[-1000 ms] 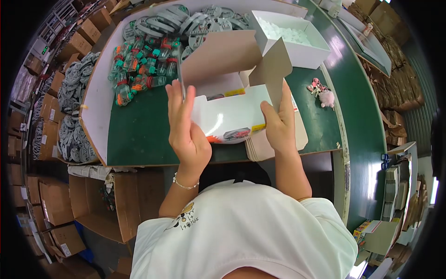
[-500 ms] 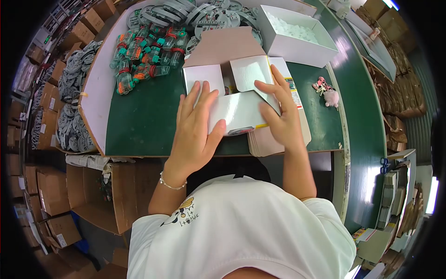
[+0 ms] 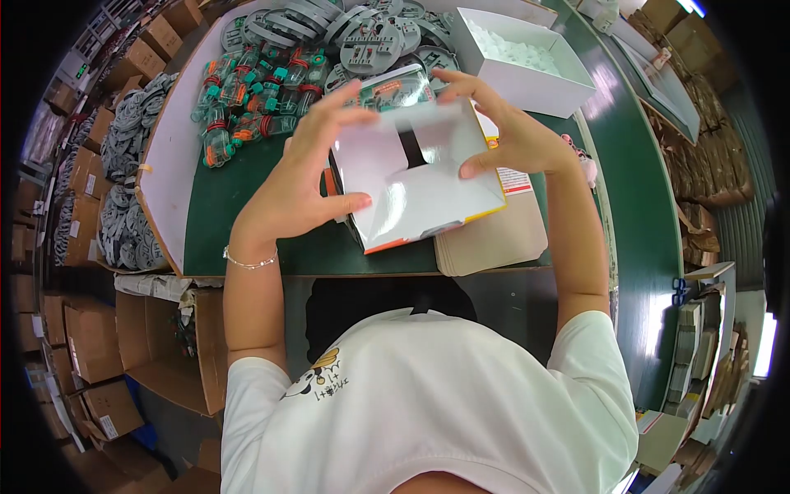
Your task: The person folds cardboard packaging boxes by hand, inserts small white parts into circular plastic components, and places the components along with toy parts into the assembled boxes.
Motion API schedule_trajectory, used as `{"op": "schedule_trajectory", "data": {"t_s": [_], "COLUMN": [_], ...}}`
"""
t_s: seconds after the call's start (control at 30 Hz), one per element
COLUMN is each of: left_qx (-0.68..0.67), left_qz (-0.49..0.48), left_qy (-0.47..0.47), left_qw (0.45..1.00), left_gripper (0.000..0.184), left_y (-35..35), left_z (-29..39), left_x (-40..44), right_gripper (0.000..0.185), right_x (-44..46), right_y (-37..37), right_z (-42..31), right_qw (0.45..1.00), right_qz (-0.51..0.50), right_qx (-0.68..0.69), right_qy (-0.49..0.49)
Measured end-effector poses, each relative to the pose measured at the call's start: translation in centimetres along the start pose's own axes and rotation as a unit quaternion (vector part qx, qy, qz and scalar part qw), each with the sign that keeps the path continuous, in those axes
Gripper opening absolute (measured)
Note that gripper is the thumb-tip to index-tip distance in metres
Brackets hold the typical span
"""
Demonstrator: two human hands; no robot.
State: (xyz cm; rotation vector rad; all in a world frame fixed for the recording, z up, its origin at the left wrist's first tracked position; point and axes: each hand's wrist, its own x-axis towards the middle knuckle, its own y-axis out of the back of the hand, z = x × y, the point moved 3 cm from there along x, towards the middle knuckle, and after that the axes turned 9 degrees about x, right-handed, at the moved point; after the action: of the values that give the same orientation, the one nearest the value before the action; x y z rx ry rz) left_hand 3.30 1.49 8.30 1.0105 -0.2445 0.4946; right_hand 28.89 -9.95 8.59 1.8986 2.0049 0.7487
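White box (image 3: 403,206) between 2 hands (image 3: 284,193) (image 3: 531,140)

No words are legible: the print on the white shirt (image 3: 432,395) and red-edged label (image 3: 515,181) is too small.

Beneath your fingers (image 3: 473,86) you have a green-topped workbench (image 3: 212,235), bordered to their left by a pale raised side panel (image 3: 163,181). Further left, cardboard cartons (image 3: 95,337) stand stacked above grey floor (image 3: 185,436). Far right of your fingers, note a ribbed wall (image 3: 745,214) and a bright strip of light (image 3: 766,346); another light (image 3: 695,6) shows beyond them, upper right.
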Motion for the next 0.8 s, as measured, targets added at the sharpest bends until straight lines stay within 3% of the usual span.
{"op": "schedule_trajectory", "data": {"t_s": [0.07,0.2,0.3,0.33,0.43,0.5,0.63,0.67,0.73,0.8], "left_qx": [0.030,0.085,0.083,0.097,0.121,0.166,0.220,0.236,0.231,0.222], "left_qz": [-0.026,-0.093,-0.114,-0.110,-0.102,-0.084,-0.059,-0.053,-0.035,0.006], "left_qy": [-0.008,-0.002,0.028,0.026,0.024,0.036,0.044,0.046,0.039,0.028], "left_qw": [0.999,0.992,0.990,0.989,0.987,0.982,0.973,0.969,0.971,0.975], "left_gripper": [0.065,0.057,0.059,0.063,0.071,0.087,0.107,0.113,0.116,0.122], "left_y": [0.0,-0.6,-0.9,-0.9,-1.4,-2.0,-3.2,-3.2,-1.8,-0.2], "left_z": [0.2,0.3,0.0,0.1,0.9,2.4,3.4,3.6,4.4,5.1], "left_x": [-0.1,-0.3,-0.3,-0.3,-0.1,0.1,0.0,0.0,-0.7,-1.1], "right_gripper": [0.054,0.043,0.037,0.034,0.031,0.029,0.028,0.023,0.014,0.029], "right_x": [0.4,1.3,1.9,2.0,1.9,1.7,1.1,0.5,-1.0,-3.6], "right_y": [-0.2,-1.9,-3.1,-3.5,-4.7,-5.0,-4.8,-3.8,-1.8,0.5], "right_z": [-0.7,-0.8,-1.3,-1.3,-1.4,-0.8,-0.5,-0.9,-1.3,-1.1], "right_qw": [0.991,0.972,0.981,0.983,0.970,0.961,0.936,0.969,0.969,0.926], "right_qz": [-0.040,-0.030,-0.031,-0.032,0.015,0.039,0.076,0.112,0.175,0.338], "right_qx": [-0.093,-0.183,-0.180,-0.179,-0.240,-0.271,-0.313,-0.172,0.117,0.101], "right_qy": [0.084,0.142,0.067,0.029,0.041,0.046,0.142,0.140,0.128,0.136]}}
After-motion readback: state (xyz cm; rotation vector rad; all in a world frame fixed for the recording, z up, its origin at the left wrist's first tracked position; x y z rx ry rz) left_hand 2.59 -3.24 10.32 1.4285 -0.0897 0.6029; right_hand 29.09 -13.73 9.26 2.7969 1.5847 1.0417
